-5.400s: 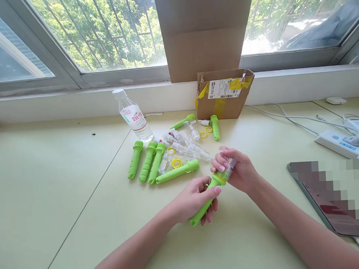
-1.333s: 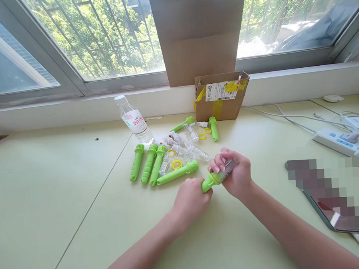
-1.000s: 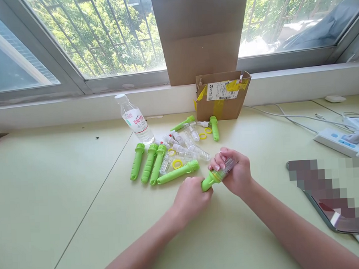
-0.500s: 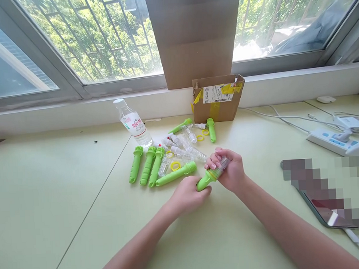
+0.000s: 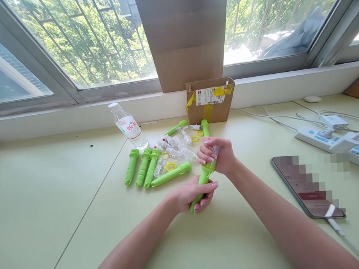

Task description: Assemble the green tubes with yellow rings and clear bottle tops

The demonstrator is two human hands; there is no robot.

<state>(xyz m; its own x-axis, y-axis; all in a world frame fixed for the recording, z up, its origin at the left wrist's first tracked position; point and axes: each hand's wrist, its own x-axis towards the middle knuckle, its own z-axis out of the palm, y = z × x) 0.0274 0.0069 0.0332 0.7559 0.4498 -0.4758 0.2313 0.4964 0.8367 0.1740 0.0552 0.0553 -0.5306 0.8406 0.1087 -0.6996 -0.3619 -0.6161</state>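
My left hand (image 5: 190,193) is wrapped round the lower part of a green plastic tube handle (image 5: 204,178), whose end pokes out below the fingers. My right hand (image 5: 224,158) grips a clear ribbed plastic cover (image 5: 217,149) fitted at the tube's upper end, partly hidden by the fingers. A yellow band shows where the two parts meet. To the left lie several loose green tube handles (image 5: 171,174) with threaded ends. Among them are clear plastic covers (image 5: 160,166), yellow rings (image 5: 170,167) and small clear-and-white pieces, some with red spots.
A water bottle (image 5: 129,127) stands behind the tubes on the left. An opened cardboard box (image 5: 208,109) sits against the window ledge. At right are a phone (image 5: 305,192) with a cable, a white power strip (image 5: 318,140) and several cords.
The held tube has swung steeper, its lower end now nearer me. My left hand's grip has shifted so that more of the green tube shows. The camera view has turned slightly right.
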